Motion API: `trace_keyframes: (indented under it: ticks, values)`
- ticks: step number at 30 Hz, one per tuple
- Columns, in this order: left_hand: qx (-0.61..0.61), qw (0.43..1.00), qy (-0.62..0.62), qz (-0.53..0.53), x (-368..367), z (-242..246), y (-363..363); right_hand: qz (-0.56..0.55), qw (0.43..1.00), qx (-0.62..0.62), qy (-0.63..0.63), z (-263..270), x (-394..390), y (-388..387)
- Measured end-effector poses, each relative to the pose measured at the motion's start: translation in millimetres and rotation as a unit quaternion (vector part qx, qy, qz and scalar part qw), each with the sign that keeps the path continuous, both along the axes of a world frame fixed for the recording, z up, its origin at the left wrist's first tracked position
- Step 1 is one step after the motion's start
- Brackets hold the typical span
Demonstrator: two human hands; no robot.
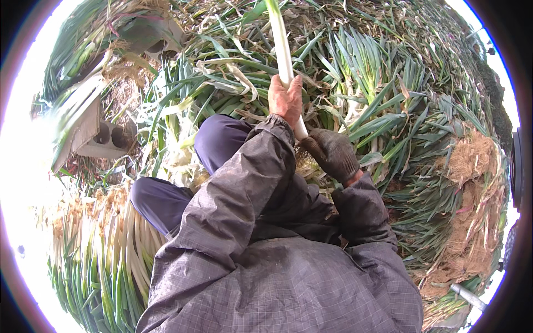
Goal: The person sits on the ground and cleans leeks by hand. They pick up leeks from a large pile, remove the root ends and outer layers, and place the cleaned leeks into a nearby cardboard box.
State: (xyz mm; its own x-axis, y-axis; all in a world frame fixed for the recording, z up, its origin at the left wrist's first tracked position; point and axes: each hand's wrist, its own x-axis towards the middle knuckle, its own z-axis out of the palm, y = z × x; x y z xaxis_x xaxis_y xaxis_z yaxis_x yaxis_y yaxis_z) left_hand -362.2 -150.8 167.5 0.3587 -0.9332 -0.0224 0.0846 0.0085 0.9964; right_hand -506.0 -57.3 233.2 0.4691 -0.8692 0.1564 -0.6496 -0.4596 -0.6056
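My bare left hand [285,100] is closed around the white shank of a long green onion [284,56], whose green upper part runs out of the top of the view. Just below and to the right, my right hand [333,154], in a dark knitted glove, is at the root end of the same onion. Its thumb and fingers meet by the stringy roots, partly hidden by the glove, so a firm grip cannot be made out. Loose leaves and dry husks lie around both hands.
Trimmed-looking onions [120,233] lie in a row at lower left. Hollow concrete blocks [110,139] stand at left, with a board against one. More onions with leaves [366,70] and a pile with brown roots [470,166] lie at right. A metal pipe [468,296] shows at lower right.
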Motion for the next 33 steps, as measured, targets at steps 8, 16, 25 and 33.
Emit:
trace_keyframes:
  ticks: [8, 16, 25, 33]
  values:
    - [0.048, 0.99, 0.125, -0.037, -11, 18, 8, -0.2, 0.97, -0.06, -0.122, -51, -35, 57]
    - [0.03, 0.936, 0.346, -0.056, 11, 23, -1, -0.175, 0.97, 0.133, 0.103, -52, -86, 70]
    - [0.041, 0.923, 0.37, -0.094, 15, 24, 9, -0.112, 0.932, 0.216, -0.269, -50, -2, 54]
    - [0.039, 0.997, 0.009, -0.067, 3, 14, 25, -0.132, 0.939, 0.249, -0.199, -81, -64, 102]
